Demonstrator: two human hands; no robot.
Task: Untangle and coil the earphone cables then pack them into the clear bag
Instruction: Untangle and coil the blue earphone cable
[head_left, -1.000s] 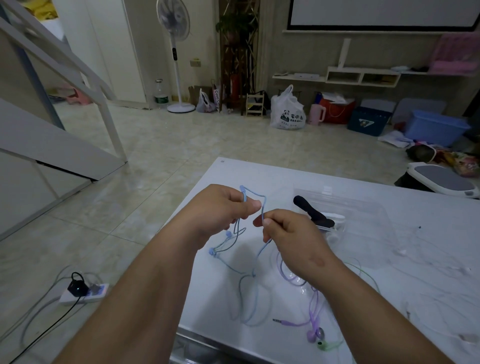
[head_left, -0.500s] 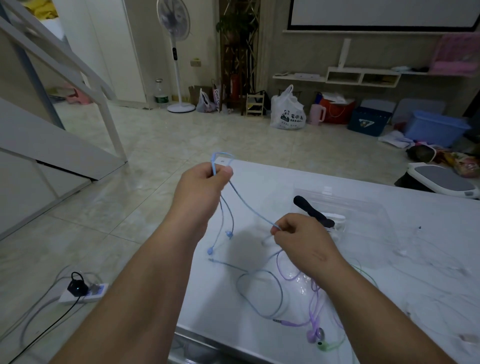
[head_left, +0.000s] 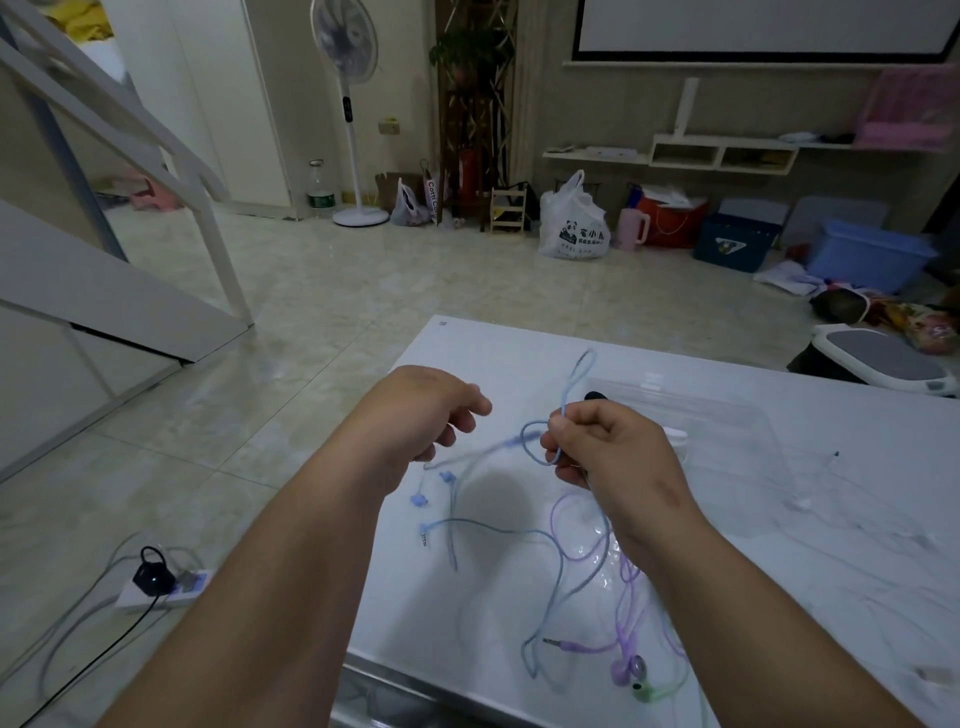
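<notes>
The blue earphone cable (head_left: 535, 532) trails in loose curves over the white table (head_left: 519, 348). My right hand (head_left: 608, 447) pinches it above the table, with one loop standing up and a smaller loop to its left. A blurred stretch runs left to the lower fingers of my left hand (head_left: 431, 410), which seem to hold it. Blue earbuds (head_left: 418, 501) lie or hang just below that hand. Purple earphones (head_left: 626, 670) and a green earbud (head_left: 644, 693) lie tangled near the front edge. The clear bag (head_left: 753, 436) lies flat behind my right hand.
A black object (head_left: 595, 396) and something white (head_left: 675, 434) show at the bag, mostly behind my right hand. The table's left edge drops to a tiled floor with a power strip (head_left: 161, 592). A white scale (head_left: 883, 358) sits beyond the far right edge.
My left hand has dropped from its raised position and moved toward the right hand. The right hand has lifted a little and now holds loops of the blue cable.
</notes>
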